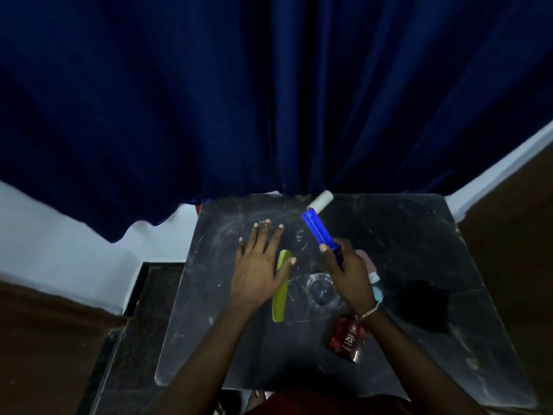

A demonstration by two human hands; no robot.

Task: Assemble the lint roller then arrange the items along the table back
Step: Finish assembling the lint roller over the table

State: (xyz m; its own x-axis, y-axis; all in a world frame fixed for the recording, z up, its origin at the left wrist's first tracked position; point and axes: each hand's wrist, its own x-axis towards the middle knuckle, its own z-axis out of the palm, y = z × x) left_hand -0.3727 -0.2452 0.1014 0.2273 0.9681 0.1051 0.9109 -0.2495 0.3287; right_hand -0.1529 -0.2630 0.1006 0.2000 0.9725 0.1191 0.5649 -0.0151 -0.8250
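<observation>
My right hand (pixel 348 271) grips the lower end of a lint roller with a blue handle (pixel 318 232). Its white roll (pixel 321 202) points up and away toward the table's back edge. Over the middle of the dark table (pixel 419 235) my left hand (pixel 258 265) is spread flat with its fingers apart, holding nothing. Its thumb lies over the top of a yellow-green comb (pixel 279 298) that rests lengthwise on the table.
A clear glass dish (pixel 321 290) sits beside the comb. A red bottle (pixel 348 339) lies near my right wrist. A pink tube (pixel 369 265) and a light blue item (pixel 377 293) peek out behind my right hand. A black cloth (pixel 422 304) lies at the right. Blue curtains (pixel 269 100) hang behind the table.
</observation>
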